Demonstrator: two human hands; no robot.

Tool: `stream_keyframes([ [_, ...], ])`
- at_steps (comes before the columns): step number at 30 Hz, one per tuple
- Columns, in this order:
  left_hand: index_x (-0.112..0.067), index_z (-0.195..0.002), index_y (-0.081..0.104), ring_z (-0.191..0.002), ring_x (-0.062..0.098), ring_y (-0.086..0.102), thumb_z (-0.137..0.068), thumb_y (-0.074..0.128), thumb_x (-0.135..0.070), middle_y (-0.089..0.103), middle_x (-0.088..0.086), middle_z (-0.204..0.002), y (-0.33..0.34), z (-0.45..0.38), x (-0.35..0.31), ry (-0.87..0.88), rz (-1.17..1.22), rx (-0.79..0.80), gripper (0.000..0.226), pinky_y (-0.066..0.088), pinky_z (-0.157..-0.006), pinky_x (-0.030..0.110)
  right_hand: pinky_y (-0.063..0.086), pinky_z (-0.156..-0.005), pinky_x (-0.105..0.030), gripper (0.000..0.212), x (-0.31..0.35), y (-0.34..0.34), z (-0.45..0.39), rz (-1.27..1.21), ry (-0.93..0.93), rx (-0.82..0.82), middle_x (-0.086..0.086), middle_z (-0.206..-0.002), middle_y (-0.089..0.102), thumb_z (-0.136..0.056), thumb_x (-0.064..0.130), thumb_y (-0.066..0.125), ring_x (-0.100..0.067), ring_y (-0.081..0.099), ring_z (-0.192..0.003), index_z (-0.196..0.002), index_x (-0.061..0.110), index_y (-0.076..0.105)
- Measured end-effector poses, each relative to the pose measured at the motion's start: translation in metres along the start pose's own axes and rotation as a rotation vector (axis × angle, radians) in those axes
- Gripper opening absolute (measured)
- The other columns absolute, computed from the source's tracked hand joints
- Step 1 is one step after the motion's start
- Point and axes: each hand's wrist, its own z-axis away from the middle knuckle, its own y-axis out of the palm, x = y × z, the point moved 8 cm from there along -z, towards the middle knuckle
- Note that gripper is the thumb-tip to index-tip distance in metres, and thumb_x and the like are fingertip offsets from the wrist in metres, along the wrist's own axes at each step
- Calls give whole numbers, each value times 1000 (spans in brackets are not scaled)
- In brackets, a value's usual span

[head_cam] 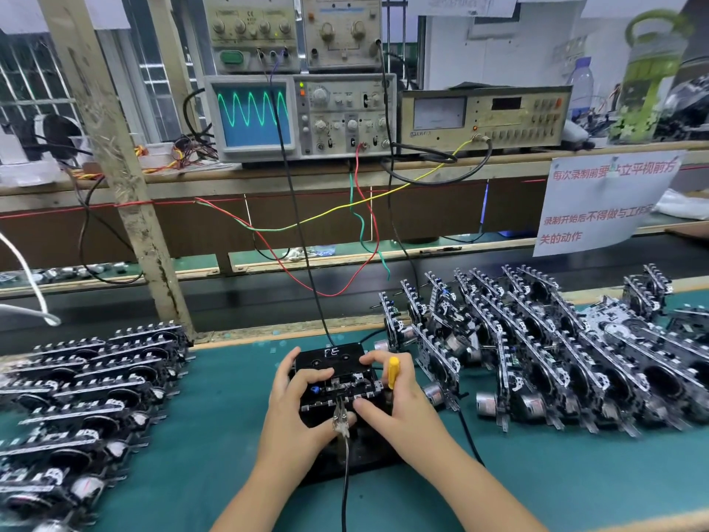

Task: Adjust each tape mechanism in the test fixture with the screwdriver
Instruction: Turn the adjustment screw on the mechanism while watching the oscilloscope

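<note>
Tape mechanism seated in the fixture, both hands on it.

The tape mechanism [341,389] sits in the black test fixture [333,357] on the green mat [215,435]. The left hand [295,408] curls over its left side, pinching a metal clip [340,418]; the right hand [395,401] grips the yellow-handled screwdriver [393,372]. More mechanisms [556,351] are heaped to the right.

1. The test fixture [337,382] sits on the bench [215,435] right in front of me.
2. A tape mechanism [345,391] lies on top of the fixture.
3. My left hand [297,407] is on its left side and my right hand [395,401] on its right.
4. The screwdriver [393,372] stands up in my right hand.
5. Rows of mechanisms [84,397] lie to my left.
6. A pile of mechanisms [556,347] lies to my right.
7. The oscilloscope [299,117] sits on a shelf [268,178] behind the fixture.
</note>
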Motion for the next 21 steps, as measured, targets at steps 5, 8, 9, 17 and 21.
stream_keyframes([
  [5,-59,-108,60,-127,-29,28,-62,96,-27,18,-41,-151,1,0,0,3,-12,6,66,34,-101,26,30,-90,1,47,-2,-2,0,0,16,15,42,-125,42,-92,26,72,17,41,-119,-124,37,40],
  [8,-59,-108,60,-127,-29,27,-62,96,-28,18,-40,-152,1,0,0,5,-19,4,66,34,-101,25,30,-89,2,47,-2,-2,0,2,21,19,46,-125,40,-92,27,72,18,40,-119,-126,36,40],
  [9,-59,-109,60,-127,-30,27,-63,96,-27,18,-40,-152,0,0,0,4,-21,3,66,34,-101,25,30,-89,2,47,-2,-2,0,1,22,20,46,-125,39,-92,27,72,18,40,-119,-126,35,40],
  [17,-59,-104,62,-125,-32,26,-63,96,-25,18,-40,-151,1,0,-2,8,-7,11,63,32,-101,23,32,-86,0,47,-4,-4,-2,-6,38,38,44,-126,40,-92,29,72,13,44,-114,-126,35,40],
  [21,-51,-105,64,-125,-30,26,-64,95,-25,18,-40,-151,1,1,0,0,-11,7,58,32,-102,25,34,-87,-3,46,-4,-4,-3,-16,50,43,36,-129,45,-91,29,72,9,47,-112,-118,42,38],
])
